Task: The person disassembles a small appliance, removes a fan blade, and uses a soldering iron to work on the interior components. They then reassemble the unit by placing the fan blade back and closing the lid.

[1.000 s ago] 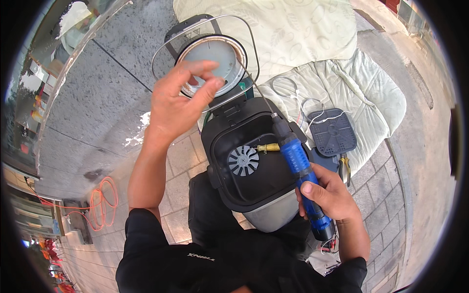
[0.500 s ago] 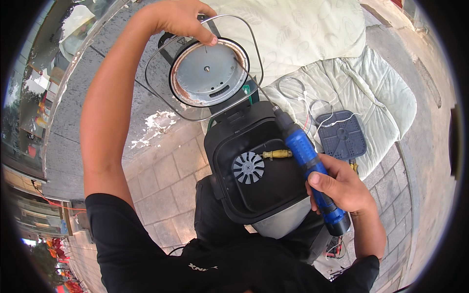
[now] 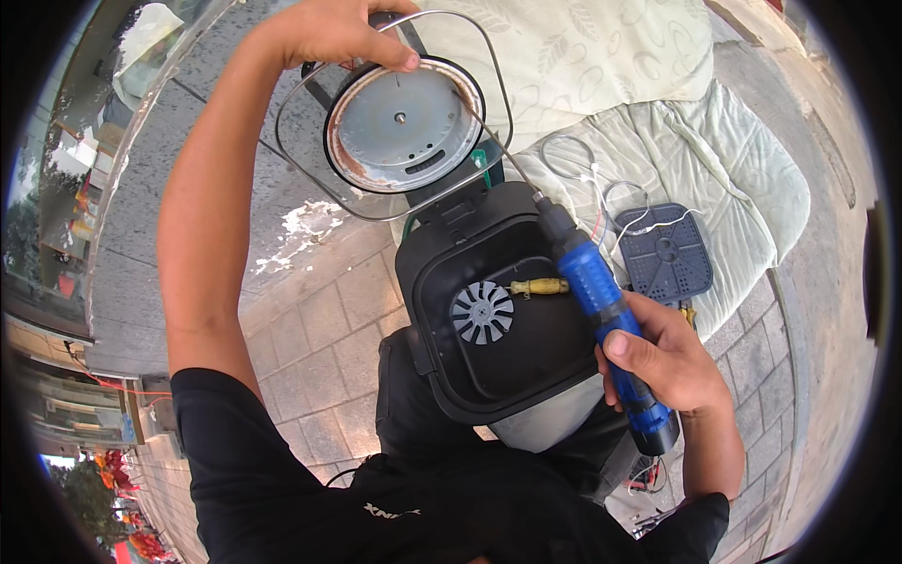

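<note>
Blue power screwdriver [image 3: 596, 284] gripped in our right hand [image 3: 665, 359], left hand [image 3: 346, 34] clasping the metal housing [image 3: 385, 127], we've a wire frame [image 3: 381, 219] around it, fan wheel [image 3: 483, 313] in a tub [image 3: 512, 362].

The round grey metal dish [image 3: 399, 146] has a dull face and rusty brown staining inside its rim; the bent metal rod frame [image 3: 508, 99] looks smooth. The blue-and-black cylindrical power screwdriver [image 3: 595, 279] is glossy plastic. The black square-cornered tub [image 3: 526, 367] looks like satin plastic, the pale green quilted pad [image 3: 742, 174] soft, creased cloth.
</note>
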